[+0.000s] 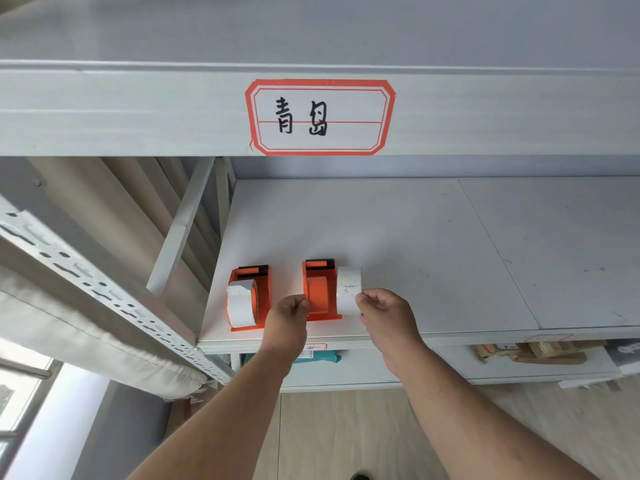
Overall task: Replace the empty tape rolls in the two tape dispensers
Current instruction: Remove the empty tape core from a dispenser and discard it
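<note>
Two orange tape dispensers stand near the front left of a white shelf (415, 237). The left dispenser (250, 299) carries a white tape roll (240, 304) on its orange hub. The right dispenser (320, 291) shows a bare orange hub with no roll on it. My left hand (289, 315) pinches the right dispenser's left front edge. My right hand (386, 311) grips a white tape roll (349, 289), holding it upright against the right side of that dispenser.
A red-bordered label (320, 117) with handwritten characters is stuck on the beam above. A perforated metal upright (104, 289) slants at the left. The lower shelf holds a teal package (322, 358) and brown parcels (533, 353). Wooden floor lies below.
</note>
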